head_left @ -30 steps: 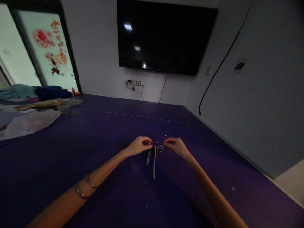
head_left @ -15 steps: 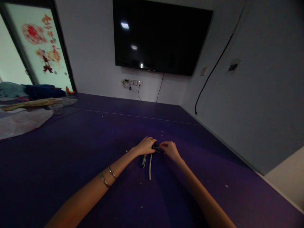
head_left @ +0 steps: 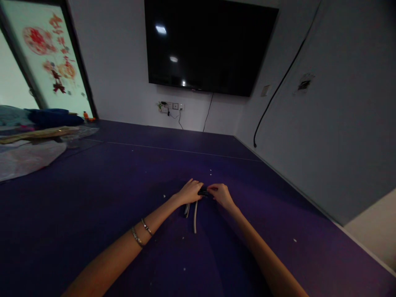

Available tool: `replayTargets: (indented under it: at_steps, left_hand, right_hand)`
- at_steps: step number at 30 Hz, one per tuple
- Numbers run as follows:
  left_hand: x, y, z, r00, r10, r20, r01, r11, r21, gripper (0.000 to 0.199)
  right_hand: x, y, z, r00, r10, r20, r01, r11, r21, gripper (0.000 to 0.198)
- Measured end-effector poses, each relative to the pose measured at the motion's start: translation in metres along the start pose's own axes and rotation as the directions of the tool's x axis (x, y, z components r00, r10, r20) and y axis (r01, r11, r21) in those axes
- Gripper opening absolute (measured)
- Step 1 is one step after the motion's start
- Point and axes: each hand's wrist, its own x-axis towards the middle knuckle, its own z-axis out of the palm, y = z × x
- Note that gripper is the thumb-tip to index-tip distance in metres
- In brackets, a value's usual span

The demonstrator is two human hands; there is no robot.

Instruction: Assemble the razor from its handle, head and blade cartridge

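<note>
A small dark object (head_left: 203, 192) lies between my two hands; its exact kind is too small to make out. My left hand (head_left: 191, 191) is closed on its left end, palm down, with bracelets on the wrist. The fingertips of my right hand (head_left: 220, 194) pinch its right end. Below the left hand a pale, thin, slightly curved strip (head_left: 195, 218) points toward me on the purple surface. Beside it a shorter strip with pale and dark sides (head_left: 187, 210) lies partly hidden under the left hand.
The purple surface (head_left: 148, 255) carries scattered white scraps (head_left: 295, 240). At the far left lie clear plastic sheeting (head_left: 34, 159) and dark blue cloth (head_left: 57, 118). A television (head_left: 210, 45) hangs over wall sockets (head_left: 175, 106); a black cable (head_left: 278, 88) hangs along the right wall.
Both hands keep nearly the same places around the dark object, which appears slightly turned. The camera view has shifted a little.
</note>
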Motion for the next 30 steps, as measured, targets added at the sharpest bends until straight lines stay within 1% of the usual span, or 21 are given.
replayTargets:
  at_steps: [8, 15, 26, 28, 30]
  left_hand:
    - [-0.001, 0.004, -0.002, 0.999, 0.023, -0.022, -0.023, 1.000, 0.002, 0.027]
    - [-0.002, 0.006, -0.005, 0.999, 0.038, -0.010, -0.038, 0.999, 0.015, 0.028]
    - [-0.003, 0.007, -0.007, 0.999, 0.044, -0.008, -0.044, 0.999, 0.011, 0.021]
    - [-0.003, 0.007, -0.007, 0.999, 0.046, -0.005, -0.046, 0.999, 0.019, 0.022]
    - [-0.003, 0.008, -0.008, 0.999, 0.047, 0.006, -0.047, 0.998, 0.032, 0.022]
  right_hand:
    - [0.000, 0.000, 0.002, 1.000, -0.020, 0.012, 0.020, 1.000, -0.002, 0.021]
    - [-0.002, 0.001, 0.001, 0.999, -0.036, 0.018, 0.037, 0.999, -0.038, 0.021]
    - [-0.001, 0.006, 0.002, 0.987, -0.158, 0.021, 0.159, 0.977, -0.144, 0.024]
    - [0.000, 0.009, 0.001, 0.979, -0.198, 0.048, 0.204, 0.964, -0.169, 0.024]
    - [0.001, 0.012, 0.000, 0.962, -0.260, 0.086, 0.273, 0.942, -0.195, 0.026]
